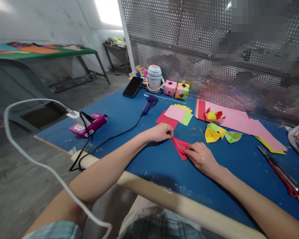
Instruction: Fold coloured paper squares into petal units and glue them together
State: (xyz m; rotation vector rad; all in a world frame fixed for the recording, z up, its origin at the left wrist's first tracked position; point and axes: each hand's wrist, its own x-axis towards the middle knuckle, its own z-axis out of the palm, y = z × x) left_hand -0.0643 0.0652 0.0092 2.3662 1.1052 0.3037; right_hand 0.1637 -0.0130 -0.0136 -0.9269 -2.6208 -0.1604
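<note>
A red sheet of paper [180, 146], folded into a triangle, lies on the blue tabletop [139, 156] between my hands. My left hand [161, 132] pinches its upper left corner. At its right side, the fingers of my right hand [201, 157] are closed on the edge. Just beyond sit square papers: a red sheet [166, 120], a pink one [174, 113] and a green one [187, 119]. To the right are a folded yellow paper piece [212, 134], a green-and-pink one [233, 136] and a red-and-yellow paper flower [214, 115].
A blue glue gun [149, 104] trails a black cord to a magenta power strip [92, 125]. Farther back stand a phone [133, 87], a white bottle [154, 79] and paper cubes [169, 88]. Scissors [286, 179] lie right. A perforated metal panel [189, 39] borders the back.
</note>
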